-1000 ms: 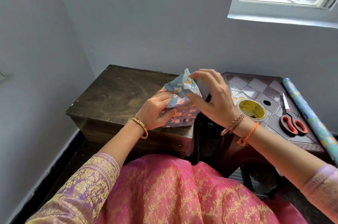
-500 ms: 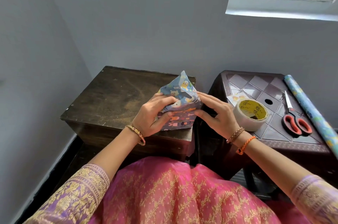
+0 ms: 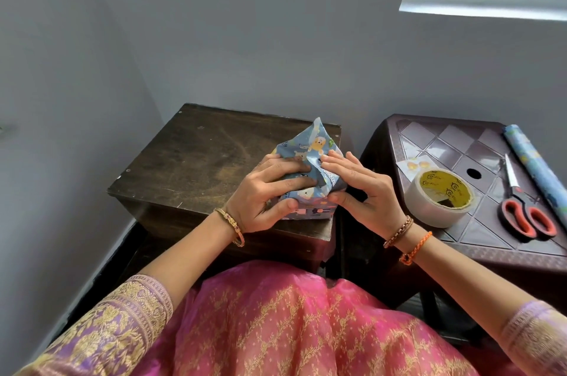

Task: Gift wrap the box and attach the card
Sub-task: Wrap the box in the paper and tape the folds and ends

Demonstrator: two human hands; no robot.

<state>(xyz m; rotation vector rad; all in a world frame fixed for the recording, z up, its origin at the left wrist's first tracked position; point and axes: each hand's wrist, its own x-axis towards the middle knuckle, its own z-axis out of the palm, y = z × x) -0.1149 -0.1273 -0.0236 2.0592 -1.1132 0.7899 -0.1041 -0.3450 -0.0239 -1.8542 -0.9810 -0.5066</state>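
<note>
The box (image 3: 310, 210), covered in blue cartoon-print wrapping paper, stands on the near right corner of a dark wooden table (image 3: 196, 160). A pointed paper flap (image 3: 317, 142) sticks up from its top. My left hand (image 3: 264, 194) grips the box's left side, fingers pressed across the top fold. My right hand (image 3: 365, 191) holds the right side, fingers flat on the paper and thumb on the front edge. A small card (image 3: 412, 165) with yellow marks lies on the brown plastic stool (image 3: 460, 240), partly hidden behind the tape roll (image 3: 441, 197).
On the stool to the right lie red-handled scissors (image 3: 524, 216) and a roll of blue wrapping paper (image 3: 537, 167) along its far right edge. A grey wall stands behind both surfaces, with a window at the upper right. My pink skirt fills the foreground.
My right hand came down from above the box onto its right side. Both hands pressed the paper folds flatter on top. The view tilted down slightly.
</note>
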